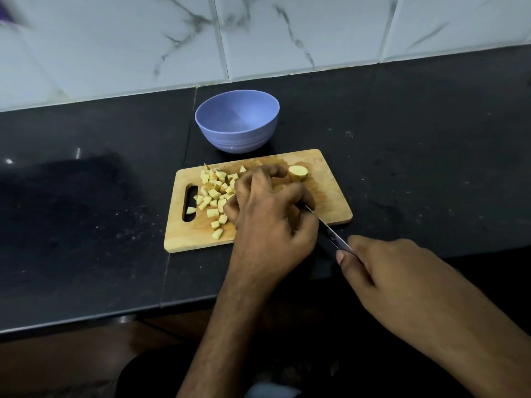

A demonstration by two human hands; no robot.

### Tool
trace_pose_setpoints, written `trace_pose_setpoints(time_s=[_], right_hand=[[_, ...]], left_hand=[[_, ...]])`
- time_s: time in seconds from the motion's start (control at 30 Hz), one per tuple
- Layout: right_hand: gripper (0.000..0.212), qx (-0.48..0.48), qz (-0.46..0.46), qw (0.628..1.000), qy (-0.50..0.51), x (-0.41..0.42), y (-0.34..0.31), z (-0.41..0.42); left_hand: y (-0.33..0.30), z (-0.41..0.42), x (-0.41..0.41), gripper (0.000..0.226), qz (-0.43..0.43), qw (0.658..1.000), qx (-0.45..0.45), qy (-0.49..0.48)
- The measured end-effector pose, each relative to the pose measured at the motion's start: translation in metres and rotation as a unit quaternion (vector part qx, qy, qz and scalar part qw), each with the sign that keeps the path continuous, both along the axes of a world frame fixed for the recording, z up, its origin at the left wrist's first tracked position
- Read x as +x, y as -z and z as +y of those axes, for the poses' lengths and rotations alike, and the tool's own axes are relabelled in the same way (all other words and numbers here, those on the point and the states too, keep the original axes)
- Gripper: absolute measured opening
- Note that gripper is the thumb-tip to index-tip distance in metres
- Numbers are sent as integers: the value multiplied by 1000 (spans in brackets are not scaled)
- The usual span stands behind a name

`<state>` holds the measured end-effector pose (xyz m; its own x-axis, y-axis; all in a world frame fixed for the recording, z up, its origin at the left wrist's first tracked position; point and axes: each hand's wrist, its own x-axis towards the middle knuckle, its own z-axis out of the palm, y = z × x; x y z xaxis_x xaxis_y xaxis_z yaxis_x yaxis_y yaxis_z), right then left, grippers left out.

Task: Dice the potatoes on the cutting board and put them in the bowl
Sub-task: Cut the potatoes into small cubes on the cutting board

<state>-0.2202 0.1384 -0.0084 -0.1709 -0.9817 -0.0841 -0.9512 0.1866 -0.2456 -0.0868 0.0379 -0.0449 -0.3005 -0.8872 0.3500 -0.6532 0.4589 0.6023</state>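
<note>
A wooden cutting board (330,196) lies on the black counter. Several pale potato cubes (214,193) are scattered over its left half. One uncut potato chunk (298,172) stands near the board's far right. My left hand (267,219) lies over the middle of the board with its fingers curled down; whatever is under them is hidden. My right hand (388,271) grips the handle of a knife (330,232), whose blade runs up and left under the left hand. The blue bowl (237,122) stands just behind the board and holds nothing.
The black counter (86,211) extends to both sides of the board. A white marble-patterned tiled wall (258,33) rises behind it. The counter's front edge runs just below my forearms.
</note>
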Motion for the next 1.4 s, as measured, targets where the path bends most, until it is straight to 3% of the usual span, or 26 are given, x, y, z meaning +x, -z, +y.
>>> trace_pose_setpoints(time_s=[0.1, 0.43, 0.57, 0.77, 0.97, 1.13, 1.4], right_hand=[[37, -2, 0, 1000, 2, 0, 1, 2], [36, -2, -26, 999, 19, -8, -2, 6], [37, -15, -26, 999, 20, -4, 2, -2], [37, 0, -19, 1000, 15, -1, 0, -7], [38, 3, -19, 1000, 16, -1, 1, -6], [35, 25, -10, 1000, 10, 0, -1, -7], [30, 58, 12, 998, -17, 0, -1, -14]], left_hand=[[3, -1, -1, 14, -25, 998, 9, -50], [1, -4, -3, 40, 1, 995, 28, -95], [4, -6, -4, 42, -34, 988, 28, -148], [4, -9, -9, 27, -59, 981, 19, -184], [5, -9, -1, 12, -24, 991, 33, -130], [1, -8, -1, 14, 1, 984, 57, -166], [3, -8, -2, 10, -24, 985, 49, -162]])
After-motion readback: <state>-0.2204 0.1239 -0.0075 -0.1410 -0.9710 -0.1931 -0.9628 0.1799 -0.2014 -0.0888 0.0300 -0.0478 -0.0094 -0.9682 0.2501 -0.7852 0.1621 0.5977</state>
